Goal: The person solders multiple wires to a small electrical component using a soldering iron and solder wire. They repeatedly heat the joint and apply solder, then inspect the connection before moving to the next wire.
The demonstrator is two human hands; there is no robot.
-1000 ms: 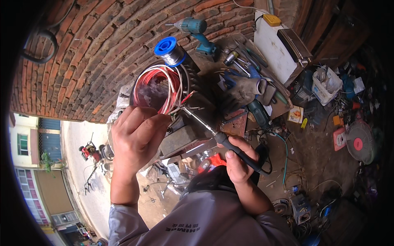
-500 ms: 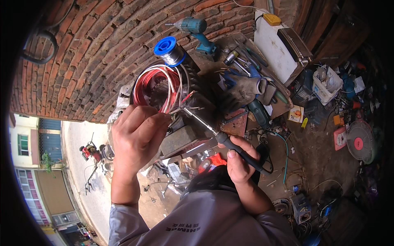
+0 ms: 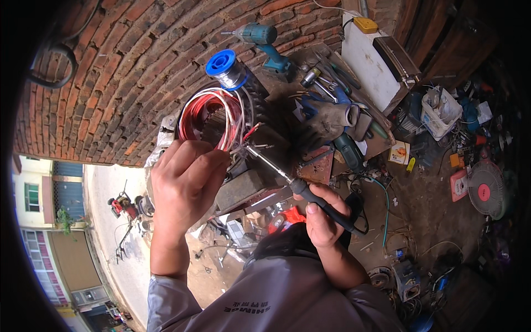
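Note:
My left hand [image 3: 185, 182] is pinched at the lower edge of a coil of red and white wires [image 3: 218, 110] in a dark motor housing [image 3: 260, 91]; what its fingertips hold is too small to make out. My right hand [image 3: 323, 218] grips a soldering iron [image 3: 318, 196] by its black handle, the metal tip touching or very close to stripped wire ends [image 3: 251, 133] at the coil's right. A blue-rimmed spool of silver wire [image 3: 221, 66] sits atop the housing.
A teal drill [image 3: 260, 39] stands behind. Tools and gloves [image 3: 326, 116] lie on a board at right, beside a white panel [image 3: 365, 66]. A fan [image 3: 484, 191] and clutter lie lower right; a red machine [image 3: 124, 205] stands outside left. A brick wall [image 3: 110, 88] backs everything.
The haze of smoke inside the coil has thinned and drifted. My left hand has shifted very slightly upward; the iron stays in the same place.

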